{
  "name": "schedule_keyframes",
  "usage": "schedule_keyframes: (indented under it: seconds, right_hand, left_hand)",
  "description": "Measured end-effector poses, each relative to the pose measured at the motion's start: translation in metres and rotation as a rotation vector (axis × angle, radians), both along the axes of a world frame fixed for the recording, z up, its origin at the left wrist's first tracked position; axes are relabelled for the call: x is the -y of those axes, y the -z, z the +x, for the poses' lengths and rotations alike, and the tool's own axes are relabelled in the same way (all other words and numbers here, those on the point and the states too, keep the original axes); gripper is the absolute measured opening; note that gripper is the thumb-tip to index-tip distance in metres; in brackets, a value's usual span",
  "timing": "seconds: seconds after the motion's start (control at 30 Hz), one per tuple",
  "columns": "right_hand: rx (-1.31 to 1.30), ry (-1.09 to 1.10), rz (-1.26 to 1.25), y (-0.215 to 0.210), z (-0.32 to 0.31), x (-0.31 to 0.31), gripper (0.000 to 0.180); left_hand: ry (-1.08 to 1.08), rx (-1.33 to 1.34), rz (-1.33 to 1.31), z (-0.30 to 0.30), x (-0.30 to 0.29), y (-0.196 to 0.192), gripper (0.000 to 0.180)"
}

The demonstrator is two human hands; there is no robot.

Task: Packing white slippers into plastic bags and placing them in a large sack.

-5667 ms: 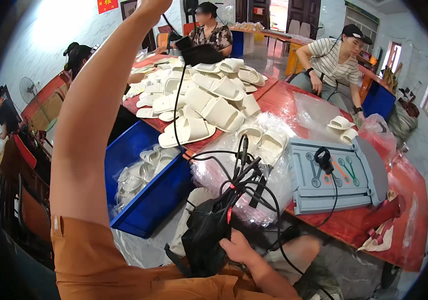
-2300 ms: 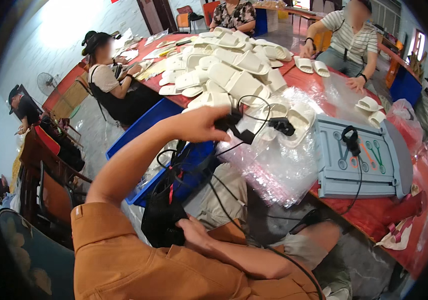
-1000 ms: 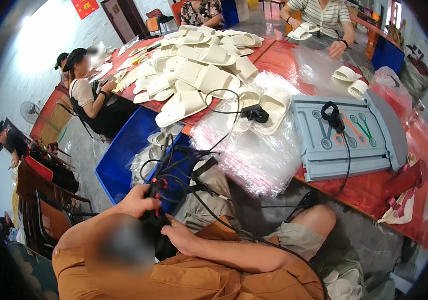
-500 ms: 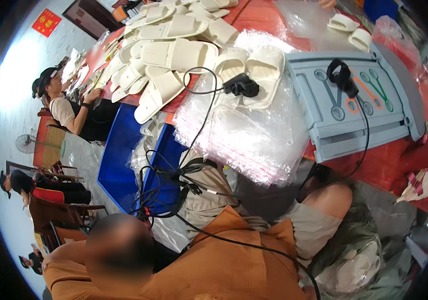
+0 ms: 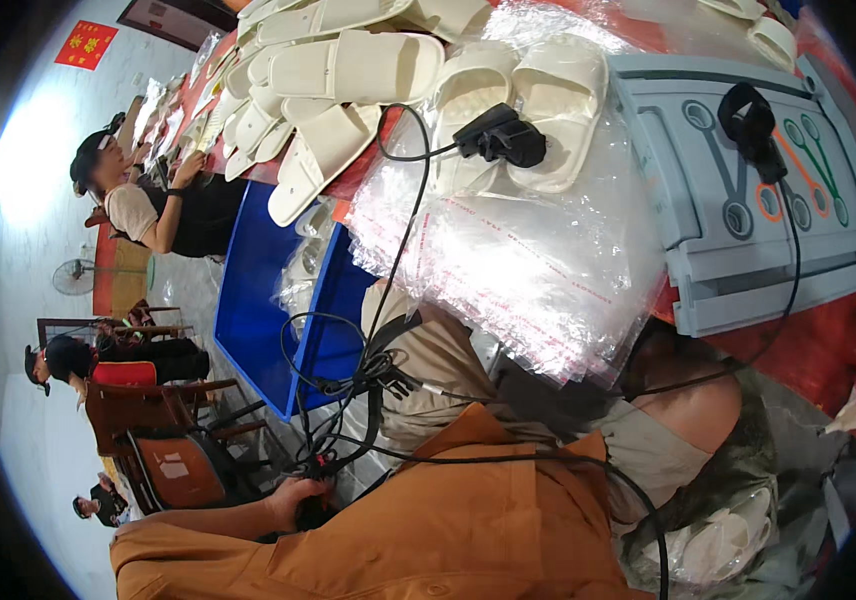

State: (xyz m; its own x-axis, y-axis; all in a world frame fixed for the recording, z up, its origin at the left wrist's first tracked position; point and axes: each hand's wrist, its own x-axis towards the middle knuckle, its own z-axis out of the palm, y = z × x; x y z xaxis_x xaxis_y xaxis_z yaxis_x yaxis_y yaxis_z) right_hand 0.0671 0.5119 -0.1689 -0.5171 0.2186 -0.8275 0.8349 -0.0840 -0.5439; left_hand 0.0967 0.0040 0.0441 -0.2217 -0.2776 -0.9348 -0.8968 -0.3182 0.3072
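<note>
At the lower left, my left hand (image 5: 296, 497) is closed beside my orange shirt, around something dark that I cannot make out. A bundle of black cables (image 5: 373, 372) hangs over my lap right above it. My right hand is out of sight. In front of me a pair of cream slippers (image 5: 560, 85) lies on a stack of clear plastic bags (image 5: 548, 265). A small black device (image 5: 503, 138) on a cable rests across the slippers. Many more cream slippers (image 5: 348, 68) are piled to the left.
On the red table (image 5: 808, 345) at right lies a grey-blue plastic panel (image 5: 683, 190), with a black strap device (image 5: 751, 125) on it. A blue bin (image 5: 253, 300) stands left of my legs. Wrapped slippers (image 5: 723, 535) sit low at right. Co-workers (image 5: 153, 205) sit left.
My view has shifted, so the table's things sit farther right and higher. My left hand now shows beside the cables. The slippers and panel look unmoved on the table.
</note>
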Motion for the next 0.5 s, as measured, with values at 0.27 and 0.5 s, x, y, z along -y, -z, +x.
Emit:
schedule_keyframes:
  seconds: [0.27,0.5]
  right_hand:
    - [-0.025,0.066,-0.034,-0.002,-0.002,-0.006,0.044]
    - [-0.062,-0.041,-0.077,-0.003,-0.022,0.005,0.043]
  left_hand:
    - [0.054,-0.054,0.216,0.065,0.037,0.081,0.025]
    - [-0.154,-0.086,0.246,0.117,0.009,0.071,0.036]
